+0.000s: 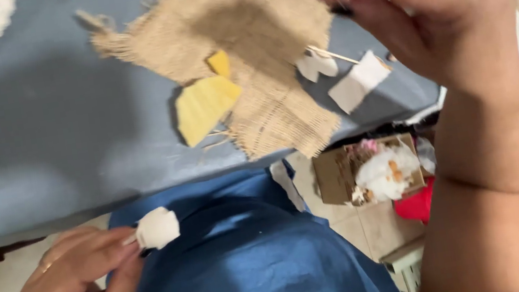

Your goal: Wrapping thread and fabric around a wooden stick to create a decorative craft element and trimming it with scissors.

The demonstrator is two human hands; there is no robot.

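Left hand [70,287] is down over the lap, grip pinched shut on a small white wad [157,228]. Right hand [432,7] is up over the worktop [49,131] edge, fingers closed around something dark, too blurry to tell what. Frayed burlap piece [244,51] lies on the worktop with yellow scraps [204,106] on it. A cardboard box [367,170] on the floor holds white fluff.

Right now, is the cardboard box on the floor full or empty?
Full. The cardboard box stands open on the floor below the table, with white fluffy stuff heaped over its rim.
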